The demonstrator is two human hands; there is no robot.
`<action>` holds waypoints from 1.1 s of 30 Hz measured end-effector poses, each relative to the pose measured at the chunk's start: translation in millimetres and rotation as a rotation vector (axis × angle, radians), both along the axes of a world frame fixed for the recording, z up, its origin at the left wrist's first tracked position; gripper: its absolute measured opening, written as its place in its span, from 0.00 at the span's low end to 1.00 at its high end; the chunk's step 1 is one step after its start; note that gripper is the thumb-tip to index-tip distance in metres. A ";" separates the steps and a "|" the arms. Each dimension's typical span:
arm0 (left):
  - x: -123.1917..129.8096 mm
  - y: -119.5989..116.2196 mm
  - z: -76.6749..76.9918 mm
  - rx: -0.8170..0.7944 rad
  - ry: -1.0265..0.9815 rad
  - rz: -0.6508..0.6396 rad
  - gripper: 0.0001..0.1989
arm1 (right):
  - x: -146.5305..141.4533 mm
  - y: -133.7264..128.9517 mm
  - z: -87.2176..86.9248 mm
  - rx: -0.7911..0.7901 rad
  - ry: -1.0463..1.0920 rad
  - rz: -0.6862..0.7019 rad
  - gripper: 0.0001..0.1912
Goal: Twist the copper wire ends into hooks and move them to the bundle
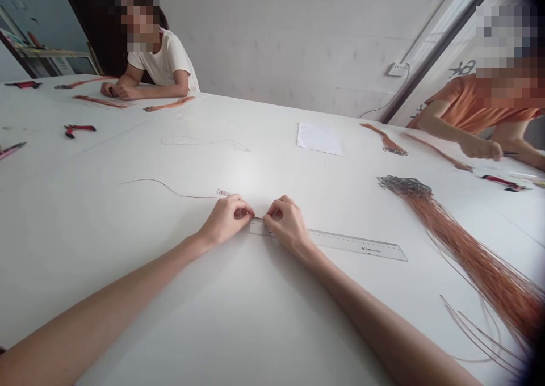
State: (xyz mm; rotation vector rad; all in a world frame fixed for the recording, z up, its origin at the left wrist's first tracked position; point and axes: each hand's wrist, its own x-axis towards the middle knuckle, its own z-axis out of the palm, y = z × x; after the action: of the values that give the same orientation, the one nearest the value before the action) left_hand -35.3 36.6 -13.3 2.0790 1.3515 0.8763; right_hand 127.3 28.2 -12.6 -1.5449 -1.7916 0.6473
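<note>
A thin copper-coloured wire (184, 195) runs in a loose curve across the white table to my left hand (227, 217), whose thumb and fingers are pinched on it. My right hand (286, 218) is also closed in a pinch, a short way to the right, on what looks like the same wire's end. Both pinches sit at the upper edge of a clear ruler (357, 246), near its left end. My right hand covers part of the ruler. Just behind my left hand lies a small tag with red marks (222, 192).
A large bundle of copper wires (464, 241) with grey tangled ends lies at right. A paper sheet (319, 138), a thin loose wire (191, 143) and red-handled pliers (79, 130) are farther back. Two people sit across the white table (170, 318), with smaller wire bundles (385, 140) near them.
</note>
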 end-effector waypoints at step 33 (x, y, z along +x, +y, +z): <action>-0.6 -2.9 2.2 0.051 0.030 -0.052 0.07 | -0.3 0.7 -0.3 0.016 -0.041 0.020 0.09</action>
State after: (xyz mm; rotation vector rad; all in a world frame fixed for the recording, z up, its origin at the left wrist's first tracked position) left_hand -35.9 33.7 -11.1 2.1638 1.2963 0.8693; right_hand 127.0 28.9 -12.8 -1.5421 -1.8406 0.6134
